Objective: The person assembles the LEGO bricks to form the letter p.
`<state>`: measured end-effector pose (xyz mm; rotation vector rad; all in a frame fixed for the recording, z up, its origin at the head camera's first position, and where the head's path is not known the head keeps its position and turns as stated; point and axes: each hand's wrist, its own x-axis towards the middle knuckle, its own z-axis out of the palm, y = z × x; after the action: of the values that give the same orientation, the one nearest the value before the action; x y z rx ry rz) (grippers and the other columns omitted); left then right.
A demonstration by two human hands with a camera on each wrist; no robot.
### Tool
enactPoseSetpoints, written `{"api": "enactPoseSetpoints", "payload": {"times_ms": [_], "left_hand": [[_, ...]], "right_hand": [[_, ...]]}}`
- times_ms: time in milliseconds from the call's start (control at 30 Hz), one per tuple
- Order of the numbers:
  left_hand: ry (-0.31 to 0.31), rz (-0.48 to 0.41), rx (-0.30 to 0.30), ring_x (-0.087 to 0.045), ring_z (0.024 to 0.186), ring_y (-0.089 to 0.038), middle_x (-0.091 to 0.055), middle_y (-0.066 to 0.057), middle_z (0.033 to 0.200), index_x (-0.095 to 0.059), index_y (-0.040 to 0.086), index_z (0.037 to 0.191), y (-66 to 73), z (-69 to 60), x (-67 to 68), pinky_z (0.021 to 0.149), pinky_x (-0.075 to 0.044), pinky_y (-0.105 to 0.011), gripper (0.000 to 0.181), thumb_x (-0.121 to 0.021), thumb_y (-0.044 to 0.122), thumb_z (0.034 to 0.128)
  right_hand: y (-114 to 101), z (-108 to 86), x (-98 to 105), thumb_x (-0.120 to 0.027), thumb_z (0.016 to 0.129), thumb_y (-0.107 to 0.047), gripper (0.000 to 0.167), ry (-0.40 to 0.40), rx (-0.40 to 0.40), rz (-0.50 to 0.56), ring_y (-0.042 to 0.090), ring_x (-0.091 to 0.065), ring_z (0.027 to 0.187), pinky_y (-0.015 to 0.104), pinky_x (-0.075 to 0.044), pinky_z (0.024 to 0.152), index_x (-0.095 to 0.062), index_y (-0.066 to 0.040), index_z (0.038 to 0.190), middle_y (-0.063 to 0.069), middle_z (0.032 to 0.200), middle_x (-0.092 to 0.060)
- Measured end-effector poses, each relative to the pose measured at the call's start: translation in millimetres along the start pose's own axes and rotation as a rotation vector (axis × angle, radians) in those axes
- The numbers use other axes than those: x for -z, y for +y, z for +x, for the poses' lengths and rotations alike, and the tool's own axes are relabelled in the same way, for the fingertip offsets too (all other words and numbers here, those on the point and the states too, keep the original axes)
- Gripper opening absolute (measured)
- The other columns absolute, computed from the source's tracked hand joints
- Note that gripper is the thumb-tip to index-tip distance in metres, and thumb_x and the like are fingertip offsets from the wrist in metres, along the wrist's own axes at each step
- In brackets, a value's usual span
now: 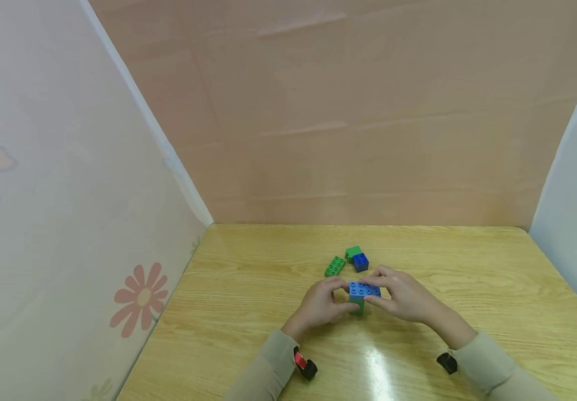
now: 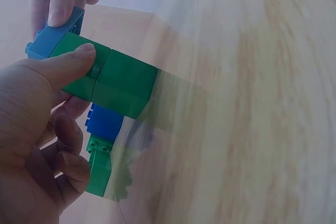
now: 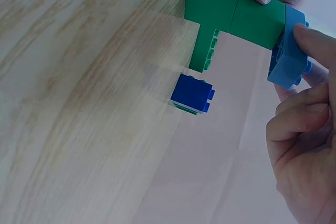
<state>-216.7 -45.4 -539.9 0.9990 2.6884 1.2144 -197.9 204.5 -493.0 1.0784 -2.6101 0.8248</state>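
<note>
Two green blocks (image 2: 123, 80) stand stacked upright on the table, and a light blue eight-stud brick (image 1: 365, 289) sits across their top, jutting out to the right. My left hand (image 1: 321, 303) grips the upper green block between thumb and fingers. With thumb and fingers, my right hand (image 1: 404, 295) pinches the light blue brick (image 3: 289, 51) by its long sides. Its studs face up; part of its hollow underside shows in the right wrist view. Whether the brick is fully pressed on I cannot tell.
Behind the stack lie a flat green eight-stud brick (image 1: 335, 266), a dark blue brick (image 1: 361, 262) and another green brick (image 1: 353, 252) touching the dark blue one. The wooden table (image 1: 248, 278) meets a tan back wall and pale side walls.
</note>
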Motion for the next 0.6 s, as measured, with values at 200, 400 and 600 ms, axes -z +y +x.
{"api": "enactPoseSetpoints", "payload": {"times_ms": [200, 400, 600], "left_hand": [[-0.003, 0.009, -0.002, -0.048, 0.066, 0.000, -0.065, 0.013, 0.110, -0.073, 0.020, 0.109, -0.6, -1.1, 0.0, 0.057, -0.045, -0.018, 0.026, -0.082, 0.036, 0.0913], [0.007, -0.008, -0.002, -0.050, 0.068, 0.001, -0.065, 0.014, 0.112, -0.073, 0.020, 0.112, 0.6, -2.4, -1.5, 0.058, -0.046, -0.018, 0.028, -0.082, 0.037, 0.0918], [0.016, -0.017, 0.001, -0.050, 0.069, 0.001, -0.065, 0.016, 0.112, -0.074, 0.021, 0.113, -1.8, -2.3, -1.6, 0.058, -0.046, -0.019, 0.029, -0.082, 0.038, 0.0912]], "right_hand": [[-3.7, -0.7, 1.6, -0.079, 0.095, -0.026, 0.039, -0.020, -0.006, -0.010, 0.000, -0.046, 0.072, 0.023, -0.044, 0.060, -0.074, -0.006, 0.128, -0.008, 0.101, -0.060], [-4.7, -3.1, 0.7, -0.077, 0.096, -0.027, 0.041, -0.030, -0.046, 0.048, 0.003, -0.048, 0.070, 0.023, -0.044, 0.059, -0.071, -0.007, 0.131, -0.007, 0.106, -0.062], [-5.3, -2.5, 2.2, -0.075, 0.098, -0.030, 0.040, -0.042, -0.082, 0.125, 0.000, -0.043, 0.063, 0.023, -0.042, 0.053, -0.070, -0.012, 0.134, -0.002, 0.116, -0.066]]}}
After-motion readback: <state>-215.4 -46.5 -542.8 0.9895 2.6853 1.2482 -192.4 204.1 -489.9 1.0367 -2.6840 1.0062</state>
